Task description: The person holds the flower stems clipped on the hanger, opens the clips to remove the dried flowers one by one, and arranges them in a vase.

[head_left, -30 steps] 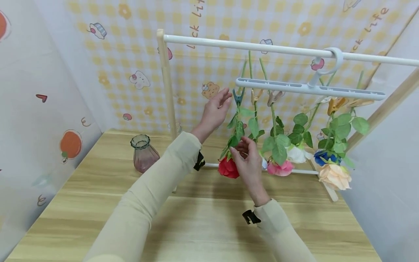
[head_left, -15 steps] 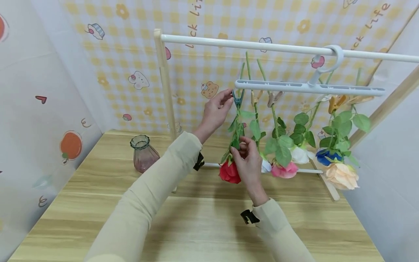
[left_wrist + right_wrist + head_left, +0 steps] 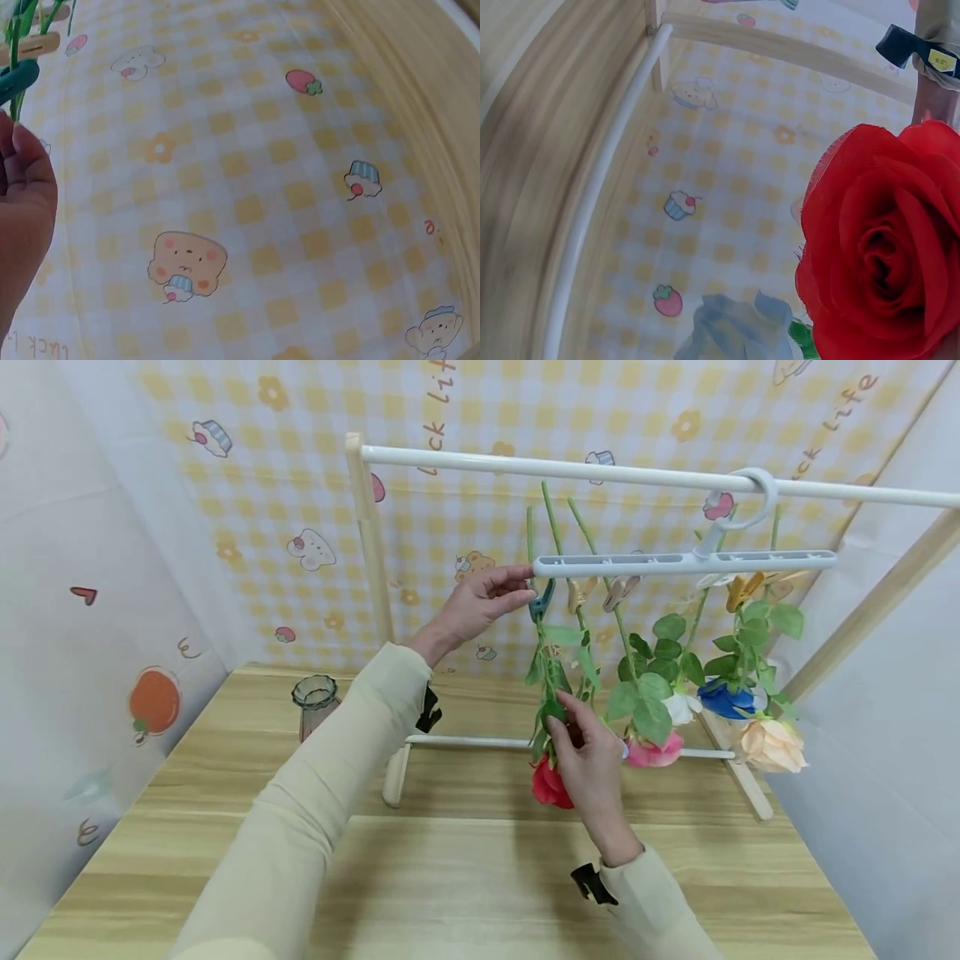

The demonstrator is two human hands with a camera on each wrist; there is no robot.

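the wooden worktop (image 3: 465, 877) in front of the drying rack (image 3: 367, 568) is lying open, giving both arms a wide lane from below. a glass vase (image 3: 313, 702) is standing at the left, well apart from the rack's left post. the low white crossbar (image 3: 465, 742) is barring the way under the rack. the top rail (image 3: 562, 468) and the white clip hanger (image 3: 675, 562) are closing the space above. to the right of the red rose (image 3: 550, 783), the hanging stems and leaves (image 3: 645, 685) are crowding close together, leaving little gap. the papered walls (image 3: 112, 568) are hemming in both sides.
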